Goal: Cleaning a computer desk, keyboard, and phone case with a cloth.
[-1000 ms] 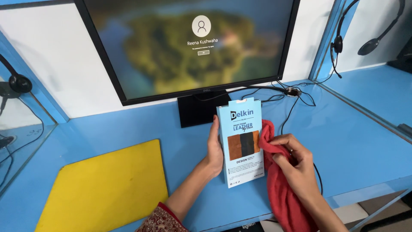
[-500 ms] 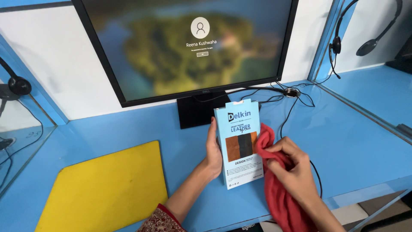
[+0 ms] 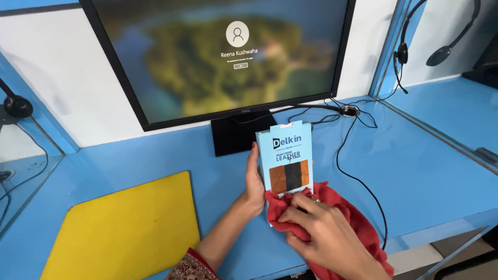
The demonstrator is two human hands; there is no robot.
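Head view, looking down, close over blue desk [image 3: 415,155].

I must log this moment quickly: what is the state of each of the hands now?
Left hand: closed on the edge of the light blue box, holding it upright.
Right hand: pressing the red cloth against the lower front of the box.

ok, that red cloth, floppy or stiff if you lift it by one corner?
Probably floppy: the red cloth bunches in folds under the right hand and drapes over the desk edge. Likely light, and not slippery: it moulds round the box bottom.
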